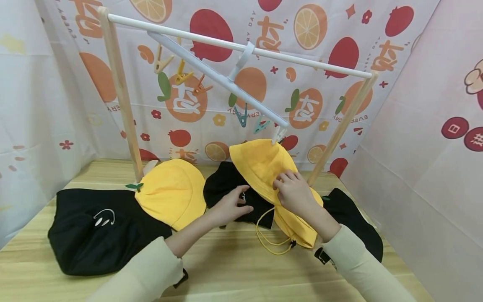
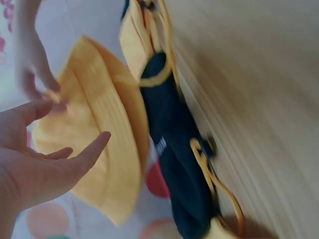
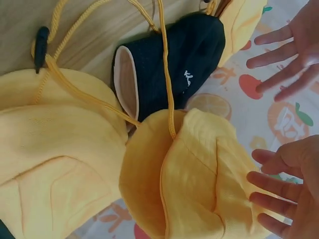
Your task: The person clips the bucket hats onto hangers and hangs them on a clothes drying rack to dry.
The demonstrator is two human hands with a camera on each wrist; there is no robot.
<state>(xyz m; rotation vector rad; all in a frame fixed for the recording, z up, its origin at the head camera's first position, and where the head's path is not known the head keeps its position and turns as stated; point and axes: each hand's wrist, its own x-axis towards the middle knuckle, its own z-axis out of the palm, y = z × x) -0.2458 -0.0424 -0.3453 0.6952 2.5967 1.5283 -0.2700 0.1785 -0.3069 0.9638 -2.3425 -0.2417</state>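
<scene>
A yellow bucket hat [image 1: 254, 161] with a yellow drawcord hangs from a white clip [image 1: 279, 135] at the right end of a white hanger [image 1: 211, 72]. My right hand [image 1: 296, 193] is at the hat's right side, fingers loosely bent; in the right wrist view its fingertips are right at the fabric. To the left of the brim, my left hand [image 1: 230, 205] has thumb and fingers spread, holding nothing. Behind and below the hanging hat lies a black hat [image 1: 222, 182] with small white lettering. Another yellow hat [image 1: 298, 226] lies beneath, partly hidden by my right arm.
The hanger hooks over a white rod [image 1: 181, 32] on wooden posts [image 1: 122, 92]. Several coloured clips, including a yellow clip [image 1: 183, 74] and a blue clip [image 1: 241, 116], dangle from it. Left are a black hat [image 1: 109, 230] and a yellow hat [image 1: 173, 188]; right, another black hat [image 1: 351, 222].
</scene>
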